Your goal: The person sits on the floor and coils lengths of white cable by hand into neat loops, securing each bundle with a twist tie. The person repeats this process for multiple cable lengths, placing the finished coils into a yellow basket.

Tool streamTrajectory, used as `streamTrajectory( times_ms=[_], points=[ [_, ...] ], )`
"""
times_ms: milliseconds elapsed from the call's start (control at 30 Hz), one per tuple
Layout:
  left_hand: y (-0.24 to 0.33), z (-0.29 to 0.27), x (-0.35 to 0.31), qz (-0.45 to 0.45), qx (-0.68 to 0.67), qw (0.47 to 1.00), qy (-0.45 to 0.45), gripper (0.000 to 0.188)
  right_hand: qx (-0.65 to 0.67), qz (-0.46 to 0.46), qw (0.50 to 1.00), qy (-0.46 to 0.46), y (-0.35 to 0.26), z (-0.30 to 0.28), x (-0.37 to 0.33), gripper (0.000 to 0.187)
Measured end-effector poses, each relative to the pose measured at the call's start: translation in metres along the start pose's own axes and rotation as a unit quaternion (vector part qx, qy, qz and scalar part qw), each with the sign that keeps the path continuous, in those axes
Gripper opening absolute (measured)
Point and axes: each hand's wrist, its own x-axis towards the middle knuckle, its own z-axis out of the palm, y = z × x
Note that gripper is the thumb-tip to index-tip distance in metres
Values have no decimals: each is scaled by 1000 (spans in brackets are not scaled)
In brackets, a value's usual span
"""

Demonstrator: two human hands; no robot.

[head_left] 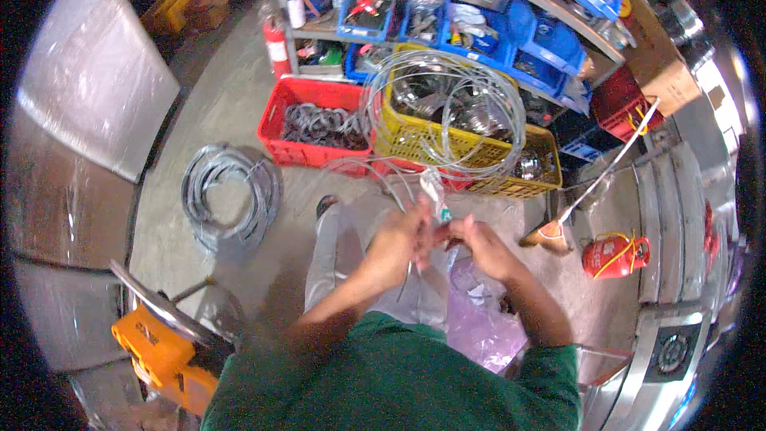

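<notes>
My left hand [399,245] is closed in front of my body, fingers pinched around a thin grey cable [391,185]. From there the cable arcs up and away toward a large loose coil of the same thin line [444,116], draped over a yellow crate. My right hand [483,246] is close beside the left, its fingers curled together and slightly blurred; what they grip is hidden. Just beyond the fingertips is a crumpled white item [432,185] with a green patch [446,214] below it. A purple plastic bag [481,313] lies under my right forearm.
A red crate [275,152] of grey metal parts and a yellow crate [399,142] stand ahead, before shelves with blue bins [475,32]. A grey cable coil [227,195] lies on the floor at left. Right: a broom [550,233], a red cylinder [616,257]. Lower left: a yellow machine [155,343].
</notes>
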Motion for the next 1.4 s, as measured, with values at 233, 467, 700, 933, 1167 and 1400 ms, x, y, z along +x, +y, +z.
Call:
streamTrajectory(
  times_ms=[233,467,700,933,1167,1400],
  points=[
    [-82,-23,-41,20,258,952,163,50,683,155,704,-116,29,32,154,75],
    [-123,-28,-110,167,337,907,187,44,645,108,754,-65,-64,4,269,26],
    [-101,-72,-129,70,64,979,180,38,540,17,829,-142,-111,48,266,40],
    [-13,-110,-170,305,-395,866,12,52,336,154,928,-29,-35,76,211,52],
    [22,-133,-120,327,-405,853,18,42,135,123,937,-298,106,145,111,44],
    [23,-184,-109,342,-396,837,157,41,-151,-127,945,-260,100,131,62,38]
  ],
)
